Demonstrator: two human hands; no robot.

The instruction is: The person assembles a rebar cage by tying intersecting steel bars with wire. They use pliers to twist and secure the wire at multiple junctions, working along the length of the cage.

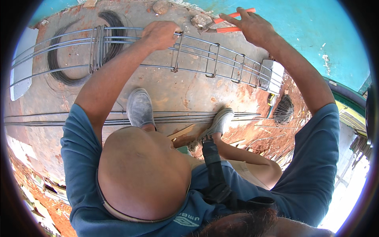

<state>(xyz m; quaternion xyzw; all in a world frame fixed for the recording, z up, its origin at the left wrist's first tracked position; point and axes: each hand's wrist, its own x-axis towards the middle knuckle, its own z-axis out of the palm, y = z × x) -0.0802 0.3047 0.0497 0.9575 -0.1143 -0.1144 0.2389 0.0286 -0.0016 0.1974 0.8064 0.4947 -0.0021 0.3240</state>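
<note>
A long rebar cage (205, 59) of steel bars and square stirrups lies across the concrete floor. My left hand (160, 34) is closed on its top bar beside a stirrup (176, 53). To the right, my right hand (252, 27) holds orange-handled pincers (221, 24); their jaws sit at the top bar just right of my left hand. Two fingers of that hand stick out straight.
A coil of dark wire (59, 67) lies under the cage's left part. A white block (272, 73) props its right end. A bundle of short wire pieces (283, 108) lies near it. Loose bars (59, 118) run across the floor by my grey shoes (140, 106). A turquoise wall (308, 27) stands behind.
</note>
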